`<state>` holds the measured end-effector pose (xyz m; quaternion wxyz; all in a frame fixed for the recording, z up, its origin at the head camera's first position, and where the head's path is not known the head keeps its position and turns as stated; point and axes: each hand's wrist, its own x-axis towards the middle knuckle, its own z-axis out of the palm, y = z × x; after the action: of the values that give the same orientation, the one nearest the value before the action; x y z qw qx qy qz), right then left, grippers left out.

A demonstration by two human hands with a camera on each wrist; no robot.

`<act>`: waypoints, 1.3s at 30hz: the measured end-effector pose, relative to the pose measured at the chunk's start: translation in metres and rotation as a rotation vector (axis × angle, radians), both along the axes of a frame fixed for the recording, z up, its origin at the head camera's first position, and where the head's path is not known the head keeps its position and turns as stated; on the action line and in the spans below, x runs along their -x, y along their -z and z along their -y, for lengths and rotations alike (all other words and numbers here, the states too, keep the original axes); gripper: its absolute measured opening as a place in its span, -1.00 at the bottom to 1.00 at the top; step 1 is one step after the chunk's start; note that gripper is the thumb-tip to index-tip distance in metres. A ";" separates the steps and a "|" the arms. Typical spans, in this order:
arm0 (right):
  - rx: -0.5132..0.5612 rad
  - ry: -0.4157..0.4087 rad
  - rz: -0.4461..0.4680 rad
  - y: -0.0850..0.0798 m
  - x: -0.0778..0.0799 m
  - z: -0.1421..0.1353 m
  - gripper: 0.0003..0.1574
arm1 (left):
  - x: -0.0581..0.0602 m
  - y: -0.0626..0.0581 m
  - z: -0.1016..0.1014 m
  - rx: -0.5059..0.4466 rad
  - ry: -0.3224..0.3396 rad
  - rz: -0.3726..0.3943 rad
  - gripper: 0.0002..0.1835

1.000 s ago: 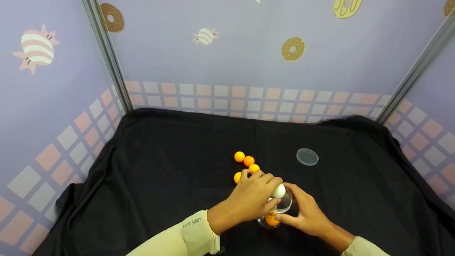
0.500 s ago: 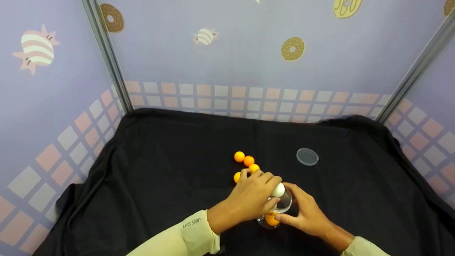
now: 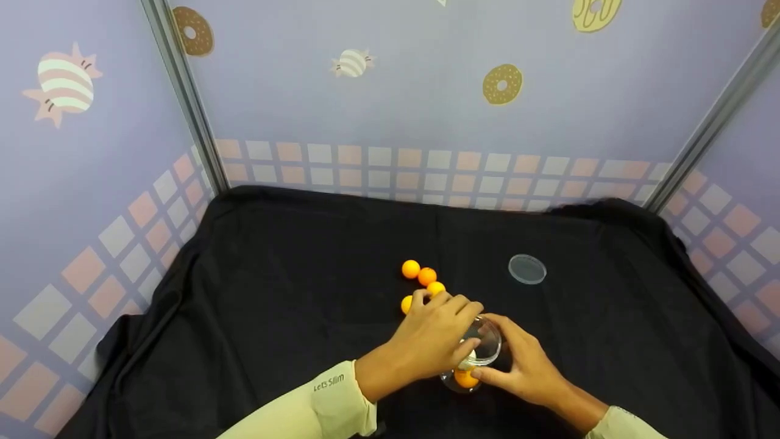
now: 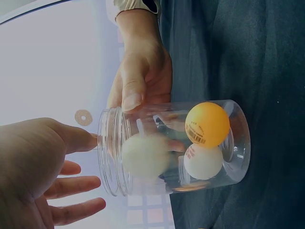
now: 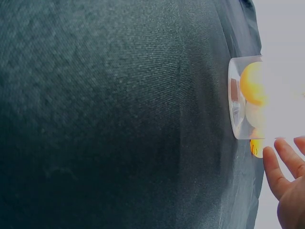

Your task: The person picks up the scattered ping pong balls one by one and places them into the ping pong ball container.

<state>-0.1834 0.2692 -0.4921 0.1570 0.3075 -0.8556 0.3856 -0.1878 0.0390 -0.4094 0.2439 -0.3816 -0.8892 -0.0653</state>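
A clear plastic jar (image 3: 489, 346) stands upright on the black cloth, gripped around its upper part by my right hand (image 3: 529, 372). My left hand (image 3: 434, 341) hovers at the jar's mouth; the left wrist view shows its fingers spread and holding nothing. Inside the jar, a blurred white ping-pong ball (image 4: 145, 156) is below the threaded neck. Lower down lie an orange ping-pong ball (image 4: 207, 124) and another white ping-pong ball (image 4: 203, 161). Glare washes out the jar's upper part in the right wrist view.
Several loose orange ping-pong balls (image 3: 411, 269) lie on the black cloth (image 3: 317, 262) beyond my left hand, one partly hidden by it. A clear round lid (image 3: 527, 269) lies farther back on the right. Patterned walls (image 3: 390, 110) enclose the back and sides.
The white ping-pong ball that my left hand held at the jar's mouth has been let go and dropped inside. Both hands have kept their places.
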 end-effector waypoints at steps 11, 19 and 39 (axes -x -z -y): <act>0.021 -0.031 0.008 0.000 0.000 0.000 0.04 | 0.001 0.003 0.000 -0.002 0.006 -0.012 -0.51; 0.024 -0.036 0.002 -0.001 0.000 0.001 0.02 | 0.002 0.001 0.000 -0.001 0.000 -0.007 -0.51; 0.048 -0.048 0.014 0.000 -0.001 0.000 -0.01 | 0.015 0.001 0.007 -0.080 -0.038 -0.002 -0.55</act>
<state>-0.1827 0.2690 -0.4921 0.1492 0.3214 -0.8395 0.4119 -0.2024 0.0325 -0.4102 0.2608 -0.3547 -0.8927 -0.0958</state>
